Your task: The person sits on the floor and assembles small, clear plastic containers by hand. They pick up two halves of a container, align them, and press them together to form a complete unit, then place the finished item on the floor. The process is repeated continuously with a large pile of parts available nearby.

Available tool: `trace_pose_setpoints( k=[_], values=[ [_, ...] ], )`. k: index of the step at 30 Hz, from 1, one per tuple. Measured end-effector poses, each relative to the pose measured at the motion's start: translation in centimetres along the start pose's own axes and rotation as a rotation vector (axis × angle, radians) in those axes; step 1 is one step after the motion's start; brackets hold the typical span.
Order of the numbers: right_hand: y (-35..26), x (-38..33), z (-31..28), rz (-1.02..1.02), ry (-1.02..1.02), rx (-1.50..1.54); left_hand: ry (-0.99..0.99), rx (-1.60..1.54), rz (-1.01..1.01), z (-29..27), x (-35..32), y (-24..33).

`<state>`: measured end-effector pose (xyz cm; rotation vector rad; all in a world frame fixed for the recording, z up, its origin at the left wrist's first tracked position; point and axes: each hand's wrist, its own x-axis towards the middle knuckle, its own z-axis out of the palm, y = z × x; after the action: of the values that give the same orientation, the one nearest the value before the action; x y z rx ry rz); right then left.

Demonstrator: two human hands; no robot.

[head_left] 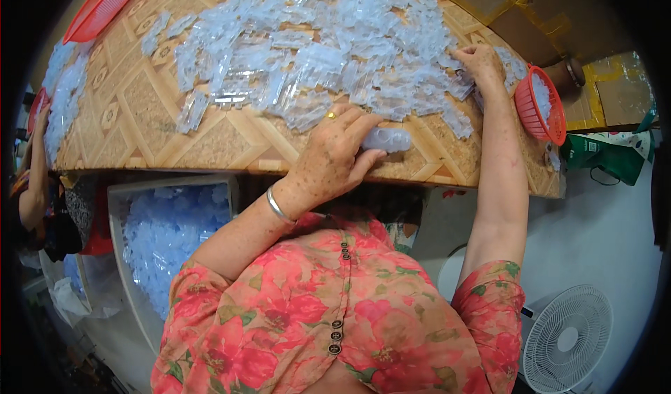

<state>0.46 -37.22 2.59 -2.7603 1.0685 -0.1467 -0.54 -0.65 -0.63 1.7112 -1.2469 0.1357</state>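
My left hand (337,148), with a ring and a silver bangle, is closed round one end of a translucent bluish plastic piece (388,139) near the table's front edge. Rounded hollows show along the end that sticks out to the right. A wide heap of similar clear plastic pieces (307,62) covers the middle and far part of the table. At the heap's right side, my right hand (482,64) has its fingers pinched together. Whatever lies between those fingertips is too small or hidden to make out.
A red basket (529,111) with pale pieces stands at the table's right edge, and another red basket (105,6) is far left. Below the patterned table (168,139) is a bin of bluish pieces (175,233). A fan (567,338) stands lower right. Another person's arm (36,177) shows at left.
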Motion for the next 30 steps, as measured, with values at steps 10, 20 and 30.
trace_pose_setpoints(
  k=[10, 20, 30],
  values=[
    [-1.5, -1.1, -2.1, 0.071, 0.101, 0.043, 0.076, -0.061, 0.019, 0.5, 0.1, -0.5],
    [-6.2, -22.2, -1.2, -0.691, 0.281, 0.498, 0.101, -0.048, 0.038, 0.4, -0.3, -0.9],
    [-7.8, -22.5, -0.1, -0.8, 0.3, 0.382, 0.104, -0.055, 0.04, 0.6, -0.2, -1.1]
  ],
)
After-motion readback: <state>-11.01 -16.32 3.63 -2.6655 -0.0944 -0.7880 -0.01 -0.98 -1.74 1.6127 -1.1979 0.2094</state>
